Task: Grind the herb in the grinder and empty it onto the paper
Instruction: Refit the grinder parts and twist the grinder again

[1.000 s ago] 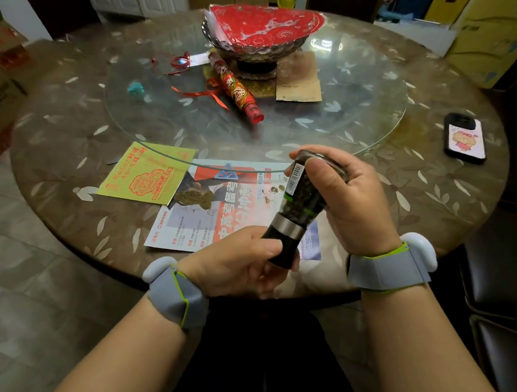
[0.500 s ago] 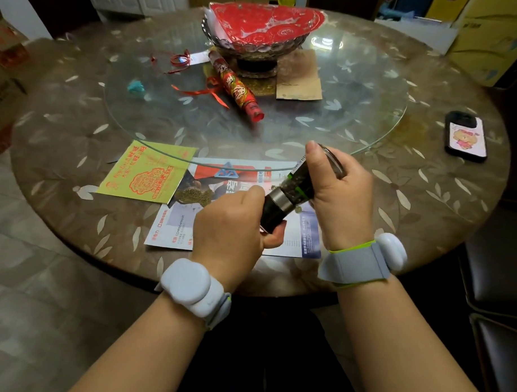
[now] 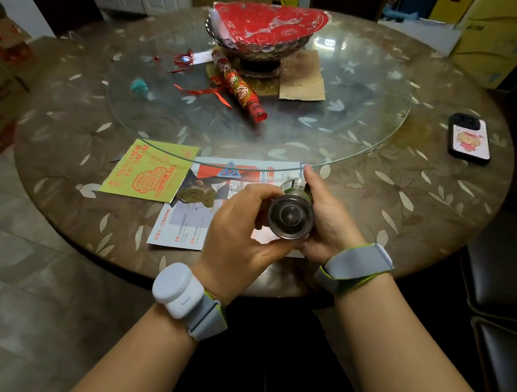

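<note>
While both hands curl round it, left hand (image 3: 238,224) and right hand (image 3: 328,218) hold the dark cylindrical glass grinder (image 3: 290,216) above the printed paper flyer (image 3: 186,222).

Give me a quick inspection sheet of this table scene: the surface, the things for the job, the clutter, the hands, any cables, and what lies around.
Surface: round patterned table with a glass turntable on it.
Job's things: grinder held over the printed paper; a small pile of ground herb lies on the paper.
Clutter: yellow leaflet, red tube, red ribbon, bowl with red paper, brown card, phone.
Hands: left hand and right hand both grip the grinder, fingers curled round it; a band on each wrist.
Cables: nothing seen.
Surroundings: tiled floor, yellow boxes, dark chair.
</note>
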Demonstrator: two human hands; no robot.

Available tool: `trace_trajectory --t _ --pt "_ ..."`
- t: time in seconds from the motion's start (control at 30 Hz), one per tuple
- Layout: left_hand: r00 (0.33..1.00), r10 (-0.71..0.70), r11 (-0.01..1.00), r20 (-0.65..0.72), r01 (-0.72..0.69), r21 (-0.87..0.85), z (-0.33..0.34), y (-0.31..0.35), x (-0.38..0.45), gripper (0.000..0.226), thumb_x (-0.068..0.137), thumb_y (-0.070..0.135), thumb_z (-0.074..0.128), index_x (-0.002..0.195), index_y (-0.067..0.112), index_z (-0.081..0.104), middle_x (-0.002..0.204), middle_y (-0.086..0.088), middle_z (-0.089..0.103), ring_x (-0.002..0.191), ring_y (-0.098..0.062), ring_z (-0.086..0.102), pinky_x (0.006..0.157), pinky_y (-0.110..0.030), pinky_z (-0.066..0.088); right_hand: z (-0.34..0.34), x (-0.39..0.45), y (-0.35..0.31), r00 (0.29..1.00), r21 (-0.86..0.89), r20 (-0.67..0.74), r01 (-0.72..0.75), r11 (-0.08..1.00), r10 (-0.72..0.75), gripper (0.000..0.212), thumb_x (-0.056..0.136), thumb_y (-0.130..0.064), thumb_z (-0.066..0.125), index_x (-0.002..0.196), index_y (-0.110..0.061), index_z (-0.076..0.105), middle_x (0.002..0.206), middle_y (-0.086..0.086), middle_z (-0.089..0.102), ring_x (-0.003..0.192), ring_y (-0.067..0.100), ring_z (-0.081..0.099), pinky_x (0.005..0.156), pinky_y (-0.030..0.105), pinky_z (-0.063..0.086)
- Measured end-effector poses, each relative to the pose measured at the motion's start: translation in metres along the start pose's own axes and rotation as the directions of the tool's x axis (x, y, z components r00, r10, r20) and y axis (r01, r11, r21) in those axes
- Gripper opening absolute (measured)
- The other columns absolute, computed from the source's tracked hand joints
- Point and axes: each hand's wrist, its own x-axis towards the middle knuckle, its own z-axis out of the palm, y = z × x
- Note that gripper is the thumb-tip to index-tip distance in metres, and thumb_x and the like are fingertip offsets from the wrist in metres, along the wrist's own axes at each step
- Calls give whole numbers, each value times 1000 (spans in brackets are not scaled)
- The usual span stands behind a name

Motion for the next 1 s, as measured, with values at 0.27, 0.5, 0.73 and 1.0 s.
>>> trace_trajectory --t 0.27,0.5,0.73,1.0 --pt "999 45 997 15 -44 -61 -5 5 1 50 66 9 84 106 16 54 96 5 57 81 -15 55 72 -24 50 6 -11 -8 1000 12 6 -3 1000 3 91 59 -65 70 125 -3 56 102 23 54 91 37 49 78 47 34" --pt "982 176 984 70 -173 -45 -9 12 11 44 75 22 75 110 0 61 114 -15 57 112 -25 54 94 -39 44 1 -27 -9 987 -219 158 67 973 -33 27 93 -41 53 77 -22 65 69 -4 67 66 16 61 69 32 47" --pt "984 -96 985 152 116 -131 -11 2 14 33 84 24 67 107 7 51 94 4 59 85 -19 59 74 -37 49 3 -20 -7 891 -670 141 407 621 -432 11 79 -22 61 77 -13 67 63 -7 62 56 9 54 55 25 44" --pt "900 -214 970 380 151 189 -14 -13 9 32 81 44 41 99 18 43 79 2 53 73 -20 52 64 -44 44 -12 -47 -22 839 -519 264 540 663 -477 5 86 -14 67 88 -12 71 61 -5 66 53 13 57 54 30 50"
